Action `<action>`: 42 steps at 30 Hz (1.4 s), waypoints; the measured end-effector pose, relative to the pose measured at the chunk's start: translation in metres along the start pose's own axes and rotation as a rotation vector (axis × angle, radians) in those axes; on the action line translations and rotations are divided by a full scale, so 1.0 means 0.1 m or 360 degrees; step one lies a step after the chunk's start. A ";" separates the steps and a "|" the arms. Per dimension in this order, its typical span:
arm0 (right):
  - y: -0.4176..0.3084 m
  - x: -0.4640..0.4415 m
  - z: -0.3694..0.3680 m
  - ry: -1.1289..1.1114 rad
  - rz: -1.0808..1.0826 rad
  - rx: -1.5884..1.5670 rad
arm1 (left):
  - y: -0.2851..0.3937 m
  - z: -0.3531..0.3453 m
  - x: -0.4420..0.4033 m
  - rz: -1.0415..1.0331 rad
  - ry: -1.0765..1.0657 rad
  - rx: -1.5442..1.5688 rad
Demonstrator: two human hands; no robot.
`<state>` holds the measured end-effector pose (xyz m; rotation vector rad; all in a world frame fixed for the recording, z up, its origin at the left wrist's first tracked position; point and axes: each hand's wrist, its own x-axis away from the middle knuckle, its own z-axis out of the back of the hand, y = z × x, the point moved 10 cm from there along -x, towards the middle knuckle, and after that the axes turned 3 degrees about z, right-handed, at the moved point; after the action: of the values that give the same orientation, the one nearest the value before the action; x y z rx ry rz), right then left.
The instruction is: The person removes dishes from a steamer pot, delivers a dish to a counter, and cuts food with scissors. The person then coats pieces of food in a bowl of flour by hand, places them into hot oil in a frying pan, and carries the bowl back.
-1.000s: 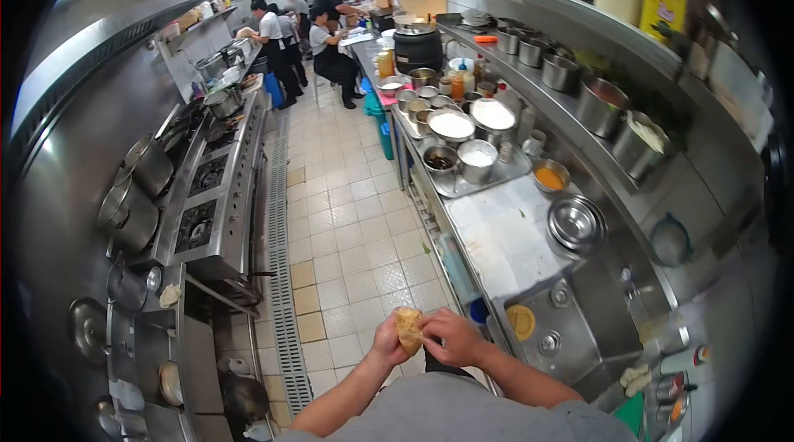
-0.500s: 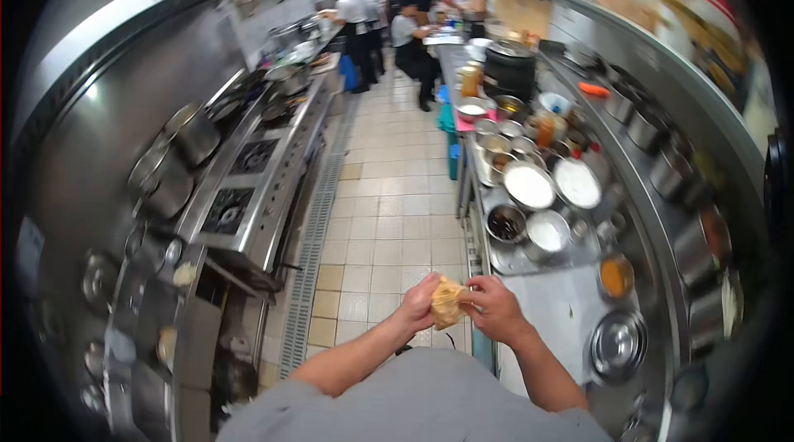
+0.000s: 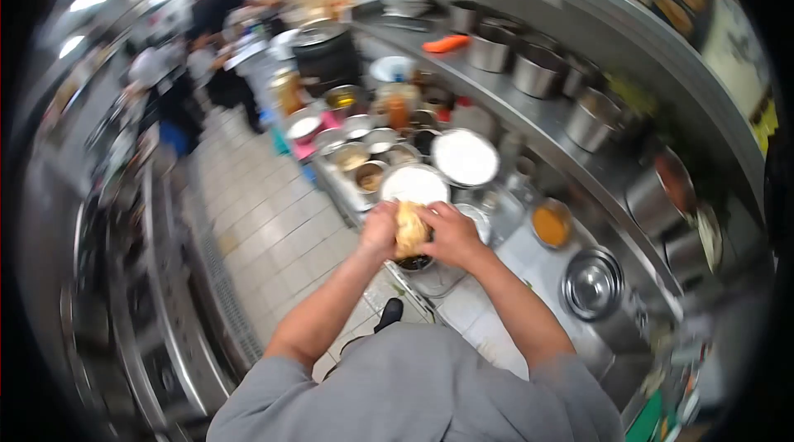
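Observation:
Between my two hands is a crumpled, pale yellow-tan lump (image 3: 411,231); its exact kind is blurred. My left hand (image 3: 378,229) grips its left side with closed fingers. On the other side, the fingers of my right hand (image 3: 452,234) are bent against it, pinching its edge. Both hands hover over the front edge of the counter. Just beyond them sits a round bowl of white contents (image 3: 415,182), with a second white-filled bowl (image 3: 465,157) to its right. A dark-filled bowl (image 3: 413,262) lies partly hidden below my hands.
On the counter to the right are a bowl of orange contents (image 3: 552,224) and stacked steel bowls (image 3: 592,283). Metal pots (image 3: 538,71) line the shelf above. Tiled floor (image 3: 256,219) runs along the left, towards several people at the back. A stove line (image 3: 165,277) stands far left.
My view has swung right towards the counter. Both hands, still holding the yellow-tan lump, have moved from over the floor to the counter's edge by the bowls.

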<state>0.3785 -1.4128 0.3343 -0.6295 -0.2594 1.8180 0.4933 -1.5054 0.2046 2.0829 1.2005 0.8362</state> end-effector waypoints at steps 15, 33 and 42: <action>2.02 -1.15 0.08 0.1128 -0.0818 -0.0498 | 0.60 -1.01 -2.31 -0.1077 -0.0132 -0.1577; 2.86 -0.80 -0.13 0.0609 -0.1517 0.0234 | 0.21 -0.99 -2.67 -0.0871 -0.0273 -0.1235; 2.91 -0.62 -0.23 0.0506 -0.1392 0.0320 | 0.67 -1.37 -2.32 -0.0798 -0.0256 -0.1204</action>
<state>0.1678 -1.5719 0.1952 -0.5332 -0.1038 0.8759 0.3326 -1.7158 0.2887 1.1516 1.0309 0.7106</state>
